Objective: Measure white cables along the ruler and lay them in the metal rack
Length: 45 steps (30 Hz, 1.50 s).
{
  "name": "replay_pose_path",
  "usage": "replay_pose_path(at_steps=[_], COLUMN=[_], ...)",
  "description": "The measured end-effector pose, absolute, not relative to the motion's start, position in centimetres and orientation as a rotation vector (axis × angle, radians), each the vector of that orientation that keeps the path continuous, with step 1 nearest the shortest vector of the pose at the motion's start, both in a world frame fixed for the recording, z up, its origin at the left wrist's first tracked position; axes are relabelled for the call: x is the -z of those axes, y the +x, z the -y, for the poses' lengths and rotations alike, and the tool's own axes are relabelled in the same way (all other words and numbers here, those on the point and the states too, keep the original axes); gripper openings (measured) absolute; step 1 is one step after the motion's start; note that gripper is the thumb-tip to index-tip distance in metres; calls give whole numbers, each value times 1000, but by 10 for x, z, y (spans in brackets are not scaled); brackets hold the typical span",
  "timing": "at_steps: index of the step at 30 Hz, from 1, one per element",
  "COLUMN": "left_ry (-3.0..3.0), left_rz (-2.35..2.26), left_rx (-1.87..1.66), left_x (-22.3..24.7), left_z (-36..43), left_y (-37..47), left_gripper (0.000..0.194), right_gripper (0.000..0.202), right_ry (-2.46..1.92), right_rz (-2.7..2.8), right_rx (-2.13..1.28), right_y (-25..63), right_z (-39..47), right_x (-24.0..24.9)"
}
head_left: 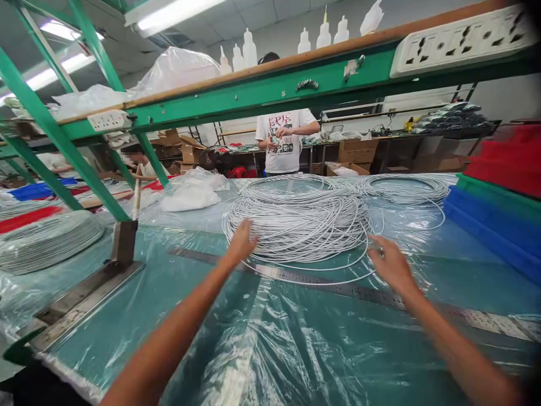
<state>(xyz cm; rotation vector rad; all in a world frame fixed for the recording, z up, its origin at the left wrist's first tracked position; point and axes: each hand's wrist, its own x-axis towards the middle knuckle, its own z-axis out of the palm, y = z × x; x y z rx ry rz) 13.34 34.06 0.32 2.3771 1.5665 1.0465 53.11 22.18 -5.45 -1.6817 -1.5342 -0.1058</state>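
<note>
A big pile of coiled white cable [304, 225] lies on the plastic-covered green table [203, 338]. At its left edge is my left hand [242, 242], blurred, the fingers pointing up against the coils; whether they grip a strand is unclear. My right hand [389, 260] is beside the pile's lower right edge, thumb and fingers curled near a loose loop, with something small and dark at the fingers that I cannot make out. A long steel ruler [296, 276] runs across the table under the loose strands.
Another cable coil [406, 189] lies at the back right, near stacked red, green and blue bins [499, 220]. A wrapped coil [46, 239] and a metal post base [122, 248] are at left. A green shelf beam [253, 93] crosses above; a person [281, 141] stands beyond.
</note>
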Motion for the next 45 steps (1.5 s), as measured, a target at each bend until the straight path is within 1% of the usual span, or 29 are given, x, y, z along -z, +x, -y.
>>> replay_pose_path(at_steps=[3, 6, 8, 11, 15, 19, 21, 23, 25, 26, 28, 29, 30, 31, 32, 34, 36, 37, 38, 40, 42, 45], left_ry=[2591, 2710, 2689, 2680, 2664, 2626, 2621, 2668, 2820, 2917, 3094, 3101, 3070, 3021, 2974, 2927, 2930, 2945, 2968, 3023, 3068, 3003], left_rz=[-1473, -1713, -1768, -1757, -1852, -1991, -2033, -1995, -1840, -1744, -1598, -1653, -1776, -1934, -2071, -2157, -2041, -1975, -1916, -1797, -1592, -1203], left_rx=[-868, -481, -269, -210, -187, -170, -172, -180, -269, -372, -756, -943, -1039, -1024, -886, -426, -35, 72, 118, 31, -267, -788], left_x=[45, 71, 76, 75, 69, 63, 59, 49, 29, 16, -14, -28, -41, -51, -58, -62, -56, -51, -47, -41, -39, -38], left_z=[-259, -218, -219, -238, -262, -276, -267, -241, -202, -180, -142, -128, -118, -111, -107, -102, -95, -90, -84, -70, -57, -42], left_y=[141, 126, 117, 114, 127, 142, 149, 155, 154, 149, 128, 112, 95, 78, 62, 37, 26, 24, 25, 29, 38, 72], left_gripper=[34, 50, 55, 55, 57, 56, 59, 59, 51, 45, 38, 38, 38, 38, 36, 31, 16, 8, 6, 12, 17, 32], right_gripper=[42, 49, 58, 66, 65, 60, 59, 59, 58, 57, 55, 53, 52, 51, 50, 48, 45, 44, 43, 41, 39, 37], right_ry=[-1599, -1758, -1892, -1910, -1813, -1762, -1735, -1719, -1695, -1675, -1617, -1583, -1550, -1520, -1494, -1462, -1448, -1444, -1439, -1426, -1404, -1317], right_rz=[1937, 2122, 2122, 2137, 2117, 2128, 2124, 2114, 2102, 2093, 2076, 2073, 2074, 2076, 2079, 2071, 2052, 2038, 2024, 1996, 1965, 1927], right_rx=[-5, -20, -37, -20, 46, -30, -67, -69, -55, -46, -40, -41, -47, -58, -75, -114, -149, -159, -164, -166, -171, -205], right_y=[482, 451, 442, 441, 452, 459, 459, 458, 455, 454, 451, 450, 449, 449, 449, 449, 450, 451, 452, 454, 453, 445], right_z=[-183, -157, -153, -161, -193, -221, -221, -212, -196, -187, -169, -159, -151, -143, -136, -126, -120, -119, -119, -121, -123, -123], right_x=[65, 73, 78, 89, 106, 105, 99, 91, 84, 81, 77, 75, 74, 73, 72, 72, 72, 73, 74, 75, 76, 73])
